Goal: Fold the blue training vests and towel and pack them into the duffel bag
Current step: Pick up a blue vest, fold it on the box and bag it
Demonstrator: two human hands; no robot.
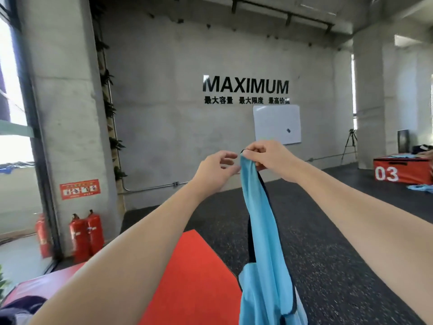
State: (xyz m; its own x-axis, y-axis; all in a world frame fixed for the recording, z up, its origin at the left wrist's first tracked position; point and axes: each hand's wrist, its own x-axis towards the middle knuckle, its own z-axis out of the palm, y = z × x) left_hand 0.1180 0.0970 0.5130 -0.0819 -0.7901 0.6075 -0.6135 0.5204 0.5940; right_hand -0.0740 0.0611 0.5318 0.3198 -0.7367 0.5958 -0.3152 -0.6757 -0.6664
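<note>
Gym, rubber floor (328, 231), numbered plyo box (401, 172) (marked 03), MAXIMUM lettering (245, 85)

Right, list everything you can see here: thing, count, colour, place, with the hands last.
training vest: one, light blue with dark trim, hanging in mid-air at centre.
padded box: one, red, low at centre, below the arms.
numbered box: one, red, marked 03, far right on the floor.
blue cloth: some, light blue, on the floor by the numbered box.
fire extinguishers: at least three, red, at the pillar on the left.
whiteboard: one, white, on the back wall.
tripod: one, dark, right of the whiteboard.
left hand: open, beside the vest's top.
right hand: pinching the vest's top.
</note>
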